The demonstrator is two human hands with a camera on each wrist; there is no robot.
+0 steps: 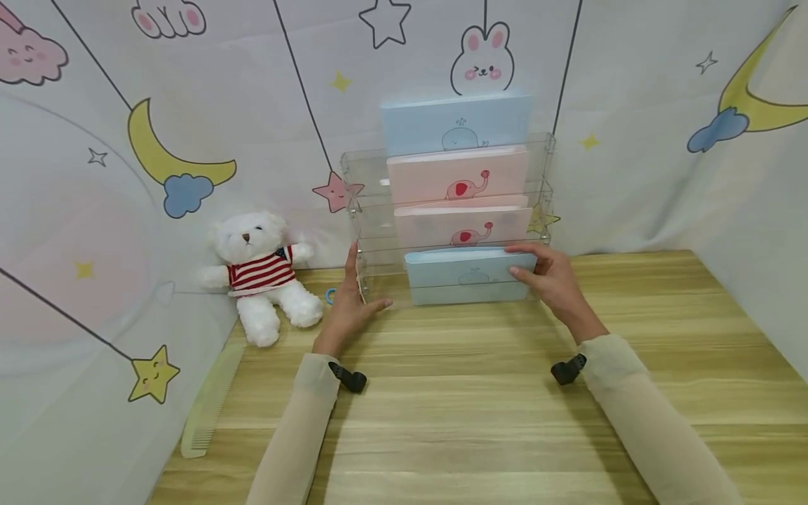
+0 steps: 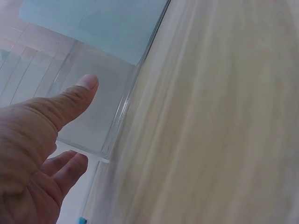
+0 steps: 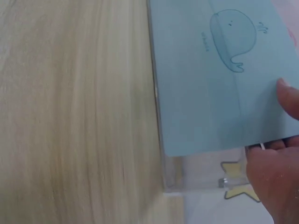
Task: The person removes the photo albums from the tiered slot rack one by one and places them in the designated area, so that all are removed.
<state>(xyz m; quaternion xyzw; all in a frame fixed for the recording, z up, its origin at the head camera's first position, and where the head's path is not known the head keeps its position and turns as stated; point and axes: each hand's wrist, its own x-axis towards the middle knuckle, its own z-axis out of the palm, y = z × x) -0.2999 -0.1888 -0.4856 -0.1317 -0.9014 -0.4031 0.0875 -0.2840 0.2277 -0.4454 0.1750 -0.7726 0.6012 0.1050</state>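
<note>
A clear acrylic rack (image 1: pixel 377 223) stands against the back cloth in the head view, with notebooks in its tiers. In its lowest, front tier sits a light blue notebook (image 1: pixel 442 277) with a whale drawing. My right hand (image 1: pixel 557 286) pinches that notebook's upper right corner, thumb on the cover and fingers behind; the whale (image 3: pixel 233 39) shows in the right wrist view. My left hand (image 1: pixel 348 312) is beside the rack's left end, thumb in front and fingers along the side. In the left wrist view the left thumb (image 2: pixel 77 103) is extended, and the hand holds nothing.
Behind are two pink elephant notebooks (image 1: pixel 419 179) and a taller blue whale notebook (image 1: pixel 413 130). A white teddy bear (image 1: pixel 260 273) in a striped shirt sits left of the rack. A pale comb (image 1: pixel 211 403) lies at the wooden table's (image 1: pixel 480 421) left edge.
</note>
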